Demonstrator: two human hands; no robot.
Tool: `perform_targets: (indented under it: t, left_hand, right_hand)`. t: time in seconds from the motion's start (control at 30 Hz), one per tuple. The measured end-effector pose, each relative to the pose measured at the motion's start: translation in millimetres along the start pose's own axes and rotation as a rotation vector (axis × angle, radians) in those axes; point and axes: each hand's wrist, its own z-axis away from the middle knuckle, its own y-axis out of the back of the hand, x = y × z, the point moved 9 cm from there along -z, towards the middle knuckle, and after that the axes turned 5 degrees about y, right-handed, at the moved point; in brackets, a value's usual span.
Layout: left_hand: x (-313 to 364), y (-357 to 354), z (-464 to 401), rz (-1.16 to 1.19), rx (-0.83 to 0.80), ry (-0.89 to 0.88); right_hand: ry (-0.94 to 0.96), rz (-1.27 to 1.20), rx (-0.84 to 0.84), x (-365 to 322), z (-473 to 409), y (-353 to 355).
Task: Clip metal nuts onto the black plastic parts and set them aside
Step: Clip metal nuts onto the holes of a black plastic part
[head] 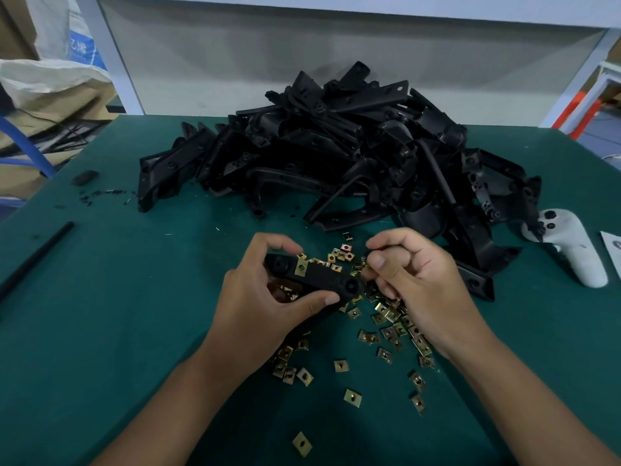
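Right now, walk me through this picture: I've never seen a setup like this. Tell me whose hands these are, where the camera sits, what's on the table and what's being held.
There is no machine here: a person works with bare hands, and the single picture comes from a camera worn on their head, looking down.

The left hand grips a black plastic part that already carries one brass-coloured clip nut. The right hand has its fingers curled above the loose metal nuts scattered on the green table; whether it pinches one is hard to tell.

Behind lies a big pile of black plastic parts. At the right rests a white handheld controller.
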Motion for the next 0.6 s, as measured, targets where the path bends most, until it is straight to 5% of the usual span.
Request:
perform_targets:
  t: [0.6]
  left_hand:
    - [3.3,-11.5,3.4,-0.058,-0.068,-0.053]
  right_hand:
    - [0.014,0.091,-0.110,2.2,2.0,-9.8]
